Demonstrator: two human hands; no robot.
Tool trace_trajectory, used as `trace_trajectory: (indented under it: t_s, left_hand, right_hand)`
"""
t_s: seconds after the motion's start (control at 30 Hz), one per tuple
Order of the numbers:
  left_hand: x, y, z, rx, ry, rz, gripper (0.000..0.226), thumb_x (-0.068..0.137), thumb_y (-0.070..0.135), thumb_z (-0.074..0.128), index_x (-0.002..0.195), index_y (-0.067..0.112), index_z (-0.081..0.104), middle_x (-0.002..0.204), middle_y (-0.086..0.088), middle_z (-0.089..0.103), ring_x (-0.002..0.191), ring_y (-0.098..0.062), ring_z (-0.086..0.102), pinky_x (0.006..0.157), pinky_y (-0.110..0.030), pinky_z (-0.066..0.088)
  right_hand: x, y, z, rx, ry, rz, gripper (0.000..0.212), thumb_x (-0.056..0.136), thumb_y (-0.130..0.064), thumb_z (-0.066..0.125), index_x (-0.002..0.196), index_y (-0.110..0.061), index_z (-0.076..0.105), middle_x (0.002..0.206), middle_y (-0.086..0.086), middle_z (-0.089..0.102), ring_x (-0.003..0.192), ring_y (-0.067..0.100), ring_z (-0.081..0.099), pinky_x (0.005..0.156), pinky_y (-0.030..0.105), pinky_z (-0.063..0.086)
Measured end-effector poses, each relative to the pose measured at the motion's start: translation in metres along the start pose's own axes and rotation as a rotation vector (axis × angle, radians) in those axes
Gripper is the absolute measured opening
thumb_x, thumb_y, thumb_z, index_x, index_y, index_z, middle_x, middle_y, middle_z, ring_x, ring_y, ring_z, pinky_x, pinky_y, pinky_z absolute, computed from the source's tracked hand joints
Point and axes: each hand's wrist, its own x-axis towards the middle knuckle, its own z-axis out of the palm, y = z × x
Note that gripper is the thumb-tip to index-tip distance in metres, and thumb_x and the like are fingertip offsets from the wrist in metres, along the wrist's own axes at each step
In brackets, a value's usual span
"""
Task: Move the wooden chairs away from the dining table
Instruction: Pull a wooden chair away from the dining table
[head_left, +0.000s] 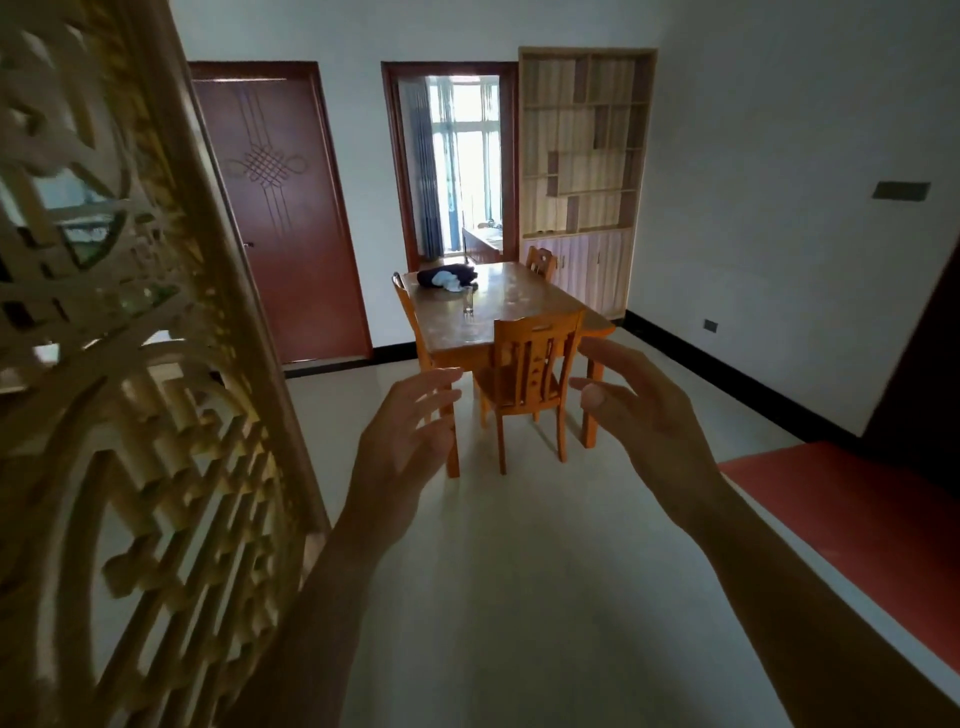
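A wooden dining table (524, 306) stands across the room. One wooden chair (530, 374) is tucked in at its near end, its slatted back facing me. A second chair (402, 296) sits at the table's left side, and a third chair (541, 262) shows only its back at the far right side. My left hand (402, 441) and my right hand (644, 410) are both raised in front of me with fingers spread, holding nothing, well short of the near chair.
A carved wooden lattice screen (130, 364) fills the left foreground. A red bench surface (852, 514) runs along the right. A glass (468, 301) and a dark cloth bundle (447, 276) lie on the table. Light floor tiles lie between me and the table.
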Motion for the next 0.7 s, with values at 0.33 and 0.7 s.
trace_trajectory:
  t_s: [0.33, 0.7]
  left_hand:
    - [0.178, -0.104, 0.054, 0.058, 0.046, 0.065, 0.067, 0.08, 0.074, 0.066, 0.132, 0.033, 0.056, 0.139, 0.008, 0.063, 0.132, -0.023, 0.059, 0.107, -0.047, 0.051]
    - [0.366, -0.256, 0.078, -0.02, 0.019, 0.125, 0.04, 0.088, 0.067, 0.065, 0.125, 0.053, 0.063, 0.138, 0.006, 0.064, 0.131, -0.026, 0.06, 0.102, -0.04, 0.054]
  right_hand:
    - [0.197, 0.104, -0.054, 0.02, -0.061, -0.021, 0.053, 0.088, -0.037, 0.059, 0.139, -0.023, 0.052, 0.145, 0.002, 0.053, 0.127, 0.023, 0.057, 0.099, 0.043, 0.052]
    - [0.378, 0.252, -0.047, 0.013, -0.048, 0.038, 0.054, 0.083, -0.047, 0.071, 0.133, -0.032, 0.057, 0.122, -0.027, 0.06, 0.107, -0.013, 0.06, 0.07, 0.008, 0.051]
